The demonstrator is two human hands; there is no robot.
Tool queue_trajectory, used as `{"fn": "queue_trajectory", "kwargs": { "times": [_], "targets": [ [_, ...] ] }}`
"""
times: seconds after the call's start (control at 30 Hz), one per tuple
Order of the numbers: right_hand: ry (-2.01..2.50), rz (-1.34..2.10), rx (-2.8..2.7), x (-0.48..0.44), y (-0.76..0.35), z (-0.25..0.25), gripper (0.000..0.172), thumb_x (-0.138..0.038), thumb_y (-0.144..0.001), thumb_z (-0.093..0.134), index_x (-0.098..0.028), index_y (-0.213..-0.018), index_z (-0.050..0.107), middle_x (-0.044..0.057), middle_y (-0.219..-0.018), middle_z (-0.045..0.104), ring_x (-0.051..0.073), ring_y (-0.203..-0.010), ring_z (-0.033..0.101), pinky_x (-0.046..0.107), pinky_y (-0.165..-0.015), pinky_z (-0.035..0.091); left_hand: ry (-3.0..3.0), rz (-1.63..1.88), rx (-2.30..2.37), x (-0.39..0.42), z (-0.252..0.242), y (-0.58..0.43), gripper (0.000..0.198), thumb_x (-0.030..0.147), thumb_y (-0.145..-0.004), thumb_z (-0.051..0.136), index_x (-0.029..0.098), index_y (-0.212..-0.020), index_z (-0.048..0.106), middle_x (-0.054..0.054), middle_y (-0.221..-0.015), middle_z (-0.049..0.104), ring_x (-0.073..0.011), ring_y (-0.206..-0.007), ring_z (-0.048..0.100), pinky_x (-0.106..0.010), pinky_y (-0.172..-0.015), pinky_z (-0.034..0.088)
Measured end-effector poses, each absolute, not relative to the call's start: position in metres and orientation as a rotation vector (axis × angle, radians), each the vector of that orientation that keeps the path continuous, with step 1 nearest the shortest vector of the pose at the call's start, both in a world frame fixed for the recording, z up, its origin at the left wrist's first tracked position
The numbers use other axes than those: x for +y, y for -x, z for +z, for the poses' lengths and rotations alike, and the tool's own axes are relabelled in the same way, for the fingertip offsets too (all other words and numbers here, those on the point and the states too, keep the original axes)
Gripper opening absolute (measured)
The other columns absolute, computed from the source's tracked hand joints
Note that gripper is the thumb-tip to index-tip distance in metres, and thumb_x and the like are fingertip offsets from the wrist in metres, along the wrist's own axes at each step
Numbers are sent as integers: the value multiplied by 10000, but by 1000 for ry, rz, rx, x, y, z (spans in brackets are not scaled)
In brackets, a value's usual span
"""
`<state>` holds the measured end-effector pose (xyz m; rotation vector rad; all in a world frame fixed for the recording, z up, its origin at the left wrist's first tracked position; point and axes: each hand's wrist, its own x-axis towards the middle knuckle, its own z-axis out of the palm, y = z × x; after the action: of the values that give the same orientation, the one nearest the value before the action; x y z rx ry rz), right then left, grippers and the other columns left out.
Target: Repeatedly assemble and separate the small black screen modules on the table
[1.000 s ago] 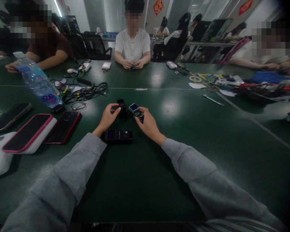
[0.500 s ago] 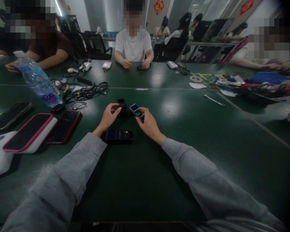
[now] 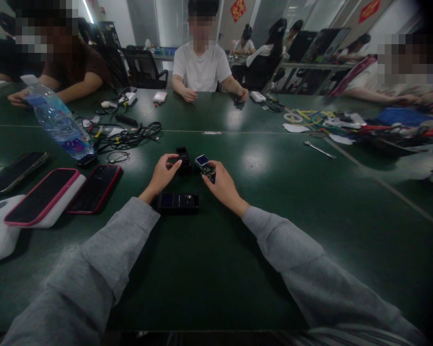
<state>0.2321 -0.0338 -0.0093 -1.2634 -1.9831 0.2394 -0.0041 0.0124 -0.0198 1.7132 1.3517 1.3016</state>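
Two parts: lying apart, not yet joined, on the green worktop (image 3: pixel 310 230).
Left hand (image 3: pixel 163 174): fingers gripping a black casing (image 3: pixel 182 160).
Right hand (image 3: pixel 222 184): fingers pinching a small circuit board (image 3: pixel 205 166) just right of it.
Near: a flat black device (image 3: pixel 177 202) lying untouched.

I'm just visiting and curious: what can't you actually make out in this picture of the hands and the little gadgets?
Head view only:
- Small black box-shaped part: its near side is hidden by the left hand.
- Small circuit board with a blue screen: its lower part is covered by the right hand; details too small.
- Flat black rectangular device: its markings are too dark to read.
- Both grey sleeves: cut off by the bottom edge.
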Motion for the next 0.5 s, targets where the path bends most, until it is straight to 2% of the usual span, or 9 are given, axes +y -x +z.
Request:
{"fn": "queue_trajectory", "kwargs": {
  "times": [0.13,0.33,0.5],
  "targets": [
    [1279,217,-2016,-33,-233,-9,470,-283,-933,519,-176,-1377,410,154,-1299,532,306,-1148,563,512,-941,519,-1714,1301,1357,12,-19,4,364,435,-878,639,208,-1160,605,-99,-1125,634,-198,-901,634,-350,-790,522],
    [1337,195,-1992,-36,-240,-11,478,-265,-938,482,-204,-1409,424,135,-1249,544,303,-1110,575,528,-926,523,-1723,1304,1361,12,-17,4,347,422,-875,643,202,-1142,611,-92,-1096,643,-187,-874,633,-348,-789,520],
    [1358,237,-2074,-83,-270,0,509,-320,-962,464,-246,-1458,380,124,-1287,537,304,-1101,587,533,-899,542,-1725,1307,1346,12,-19,6,359,430,-872,645,203,-1148,615,-94,-1108,642,-190,-882,633,-350,-785,521]
  ]
}}
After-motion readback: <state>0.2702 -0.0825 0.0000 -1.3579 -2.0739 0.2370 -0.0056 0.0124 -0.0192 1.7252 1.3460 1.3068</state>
